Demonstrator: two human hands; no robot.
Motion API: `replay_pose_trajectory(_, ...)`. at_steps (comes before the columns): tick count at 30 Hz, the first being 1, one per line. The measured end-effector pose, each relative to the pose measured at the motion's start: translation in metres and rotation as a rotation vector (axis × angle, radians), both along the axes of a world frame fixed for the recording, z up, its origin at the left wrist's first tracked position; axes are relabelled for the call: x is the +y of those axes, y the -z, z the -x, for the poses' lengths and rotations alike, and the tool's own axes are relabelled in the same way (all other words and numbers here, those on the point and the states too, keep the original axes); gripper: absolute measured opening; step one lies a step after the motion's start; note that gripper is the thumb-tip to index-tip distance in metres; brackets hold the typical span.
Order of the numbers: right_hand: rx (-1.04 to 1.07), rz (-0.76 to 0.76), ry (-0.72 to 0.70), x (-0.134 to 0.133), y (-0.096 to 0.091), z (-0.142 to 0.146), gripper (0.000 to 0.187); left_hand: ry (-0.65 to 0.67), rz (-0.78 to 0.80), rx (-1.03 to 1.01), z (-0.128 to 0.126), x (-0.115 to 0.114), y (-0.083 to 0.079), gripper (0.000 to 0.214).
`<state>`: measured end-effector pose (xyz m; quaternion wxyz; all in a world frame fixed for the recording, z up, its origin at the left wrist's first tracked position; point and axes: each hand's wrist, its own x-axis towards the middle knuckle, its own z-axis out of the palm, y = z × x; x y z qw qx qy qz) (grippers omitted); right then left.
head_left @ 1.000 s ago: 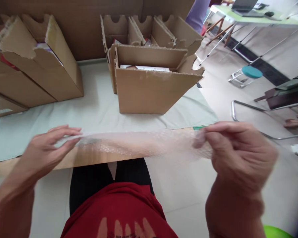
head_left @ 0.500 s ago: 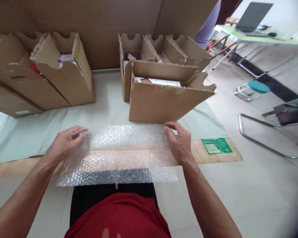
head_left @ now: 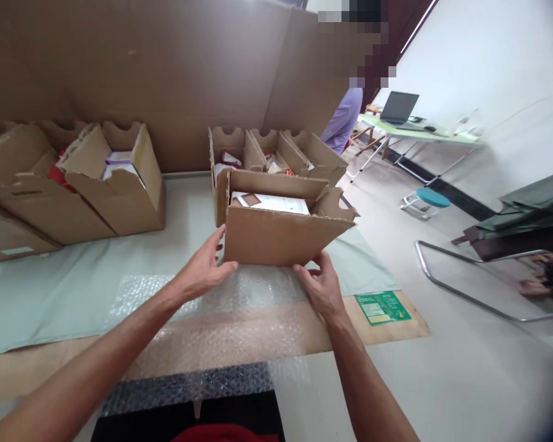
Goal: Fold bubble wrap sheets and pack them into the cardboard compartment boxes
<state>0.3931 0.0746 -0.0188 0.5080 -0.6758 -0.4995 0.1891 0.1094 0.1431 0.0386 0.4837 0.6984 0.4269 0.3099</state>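
A brown cardboard file box [head_left: 276,236] stands on the pale green cloth, holding white boxed items [head_left: 276,204]. My left hand [head_left: 207,264] is at its lower left corner, fingers spread along the left side and thumb by the bottom edge. At the lower right, my right hand [head_left: 321,285] has thumb and fingers apart, close against the box's bottom edge; whether it presses on the box I cannot tell. A clear bubble wrap sheet [head_left: 212,337] lies flat under my forearms, hanging over the table's front edge, with neither hand holding it.
Several more cardboard file boxes [head_left: 120,205] stand to the left, others [head_left: 233,147] behind the near one. A tall cardboard panel [head_left: 175,80] rises at the back. Off to the right are a person in a lilac top [head_left: 343,120], a laptop table [head_left: 437,136], a blue stool [head_left: 432,197] and metal tubing [head_left: 470,294].
Both hands have let go of the bubble wrap, which now lies on the table. They have moved forward to the near file box. The view has tilted up.
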Motion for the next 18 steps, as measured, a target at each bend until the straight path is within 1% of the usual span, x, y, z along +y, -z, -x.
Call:
replay_pose_trajectory(3,0.012,-0.044,0.035,0.006,-0.004,-0.017,0.056,0.069,-0.017,-0.128,-0.035,-0.002,0.005,0.087)
replay_pose_trajectory(5,0.006,-0.092,0.081,0.010,-0.007,-0.035,0.052,0.084,-0.047,-0.163,-0.056,-0.004,0.007,0.092)
replay_pose_trajectory(7,-0.005,-0.128,0.125,0.016,-0.010,-0.055,0.049,0.111,-0.074,-0.180,-0.075,0.000,0.009,0.098)
replay_pose_trajectory(9,-0.020,-0.116,0.157,0.019,-0.010,-0.073,0.046,0.143,-0.082,-0.149,-0.085,0.009,0.011,0.101)
replay_pose_trajectory(10,-0.028,-0.088,0.163,0.018,-0.009,-0.079,0.046,0.153,-0.084,-0.112,-0.084,0.014,0.012,0.101)
replay_pose_trajectory(11,-0.040,-0.055,0.172,0.014,-0.007,-0.082,0.047,0.147,-0.090,-0.065,-0.078,0.017,0.013,0.099)
replay_pose_trajectory(12,-0.058,-0.024,0.187,0.008,-0.006,-0.084,0.049,0.128,-0.110,-0.014,-0.066,0.019,0.013,0.095)
replay_pose_trajectory(14,-0.125,-0.006,0.232,-0.013,-0.006,-0.077,0.055,0.032,-0.199,0.083,-0.030,0.013,0.011,0.083)
replay_pose_trajectory(16,-0.225,-0.046,0.256,-0.039,-0.010,-0.058,0.053,-0.066,-0.326,0.244,0.013,-0.005,0.008,0.065)
replay_pose_trajectory(17,-0.272,-0.070,0.226,-0.051,-0.012,-0.044,0.048,-0.093,-0.397,0.328,0.032,-0.019,0.007,0.055)
replay_pose_trajectory(18,-0.311,-0.080,0.155,-0.062,-0.015,-0.027,0.041,-0.076,-0.475,0.401,0.048,-0.035,0.008,0.046)
